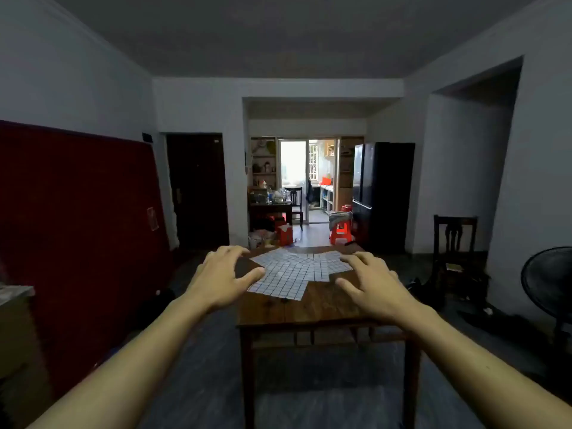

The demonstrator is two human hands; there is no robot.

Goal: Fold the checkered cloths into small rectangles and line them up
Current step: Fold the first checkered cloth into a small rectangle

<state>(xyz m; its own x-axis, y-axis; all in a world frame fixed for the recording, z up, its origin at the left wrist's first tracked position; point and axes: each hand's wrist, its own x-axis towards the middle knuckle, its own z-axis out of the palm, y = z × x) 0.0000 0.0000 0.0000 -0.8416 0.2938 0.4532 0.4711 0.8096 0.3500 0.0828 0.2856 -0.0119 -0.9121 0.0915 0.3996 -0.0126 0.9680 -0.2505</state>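
Observation:
Several white checkered cloths (pixel 294 270) lie spread flat and overlapping on the far half of a small dark wooden table (pixel 309 308). My left hand (pixel 223 277) hovers over the table's left edge, fingers spread and relaxed, its thumb near the cloths' left side. My right hand (pixel 374 283) is held over the right side with fingers spread, fingertips close to the cloths' right corner. Neither hand holds anything. Whether the fingertips touch the cloths is unclear.
A red panel (pixel 77 227) leans on the left wall. A dark wooden chair (pixel 455 239) and a black fan (pixel 548 283) stand at the right. Beyond the table are red stools (pixel 340 232), a black fridge (pixel 383 196) and a kitchen doorway.

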